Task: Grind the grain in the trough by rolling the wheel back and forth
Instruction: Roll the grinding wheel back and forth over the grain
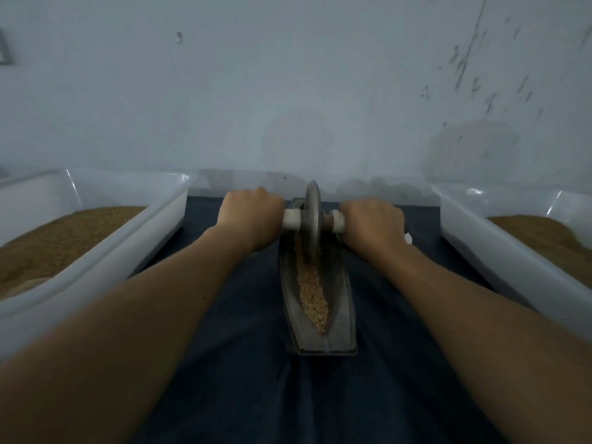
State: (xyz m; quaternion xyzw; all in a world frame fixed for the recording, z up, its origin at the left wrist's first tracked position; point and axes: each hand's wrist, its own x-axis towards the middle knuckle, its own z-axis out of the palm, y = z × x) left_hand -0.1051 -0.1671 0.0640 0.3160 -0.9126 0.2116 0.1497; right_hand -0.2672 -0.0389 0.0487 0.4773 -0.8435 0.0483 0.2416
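Both hands grip the white axle handles: the left hand (pixel 251 216) curls round the left stub, the right hand (pixel 371 224) round the right one. The wheel (pixel 312 216) stands upright at the far end of the trough (pixel 342 302); the grain (pixel 312 283) lies in its groove, nearer. Grinding seems mid-stroke; next, probably, a steady, level pull toward the near end.

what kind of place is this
Likely a small grain-grinding workbench: a metal trough of grain with a wheel on dark cloth, a white left tub and right tub of brown meal, a bare wall.
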